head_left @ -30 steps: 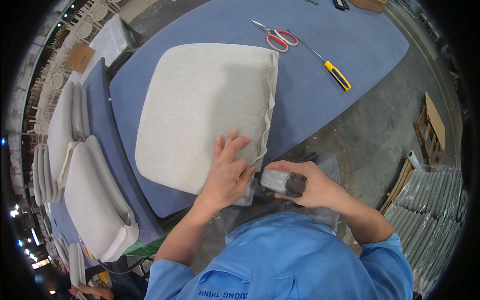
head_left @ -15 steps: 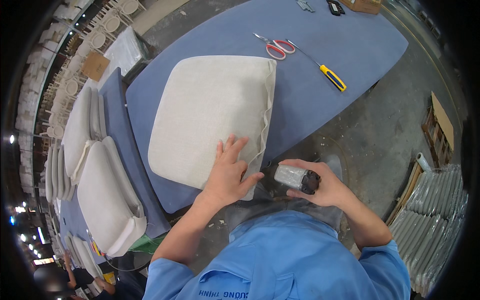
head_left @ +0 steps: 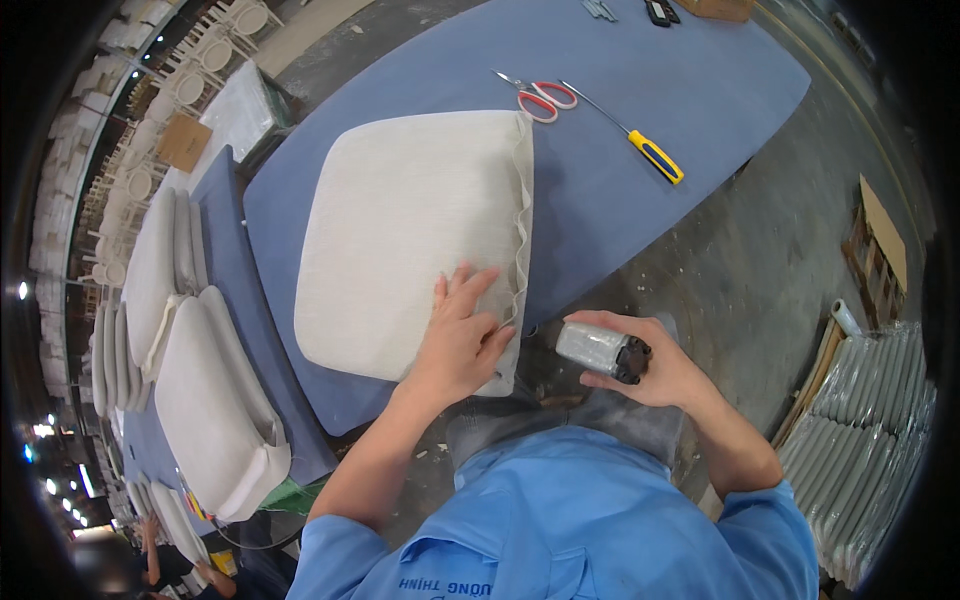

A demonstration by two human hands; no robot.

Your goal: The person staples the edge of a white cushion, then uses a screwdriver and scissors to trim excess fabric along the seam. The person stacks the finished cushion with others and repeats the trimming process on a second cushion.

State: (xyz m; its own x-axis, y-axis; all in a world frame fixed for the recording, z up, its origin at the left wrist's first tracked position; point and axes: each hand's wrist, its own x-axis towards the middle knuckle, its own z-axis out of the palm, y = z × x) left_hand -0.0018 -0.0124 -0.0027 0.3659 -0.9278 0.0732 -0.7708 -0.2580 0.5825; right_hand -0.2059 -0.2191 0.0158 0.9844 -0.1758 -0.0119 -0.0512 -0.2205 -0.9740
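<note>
A cream fabric-covered seat cushion (head_left: 400,220) lies on the blue table, its unfinished fabric edge (head_left: 520,230) running down the right side. My left hand (head_left: 462,340) rests on the cushion's near right corner, fingers spread, thumb by the loose edge. Just right of that corner, my right hand (head_left: 665,365) is closed around a staple gun (head_left: 595,347), grey-bodied with a black end cap. It is apart from the cushion, and its lower part is hidden. Beyond the cushion lie red-handled scissors (head_left: 545,100) and a yellow-and-black screwdriver (head_left: 655,157).
Several similar cushions (head_left: 215,390) stand on another blue surface (head_left: 235,220) at the left. A blue-topped table (head_left: 620,230) spans the middle. Plastic-wrapped stacked pieces (head_left: 860,440) are on the right. A cardboard box (head_left: 715,8) sits at the far end. Another person is at the lower left.
The cushion's right edge and the table tools appear slightly further left. My left thumb has drawn in to the cushion's edge. The staple gun has shifted slightly right in my right hand.
</note>
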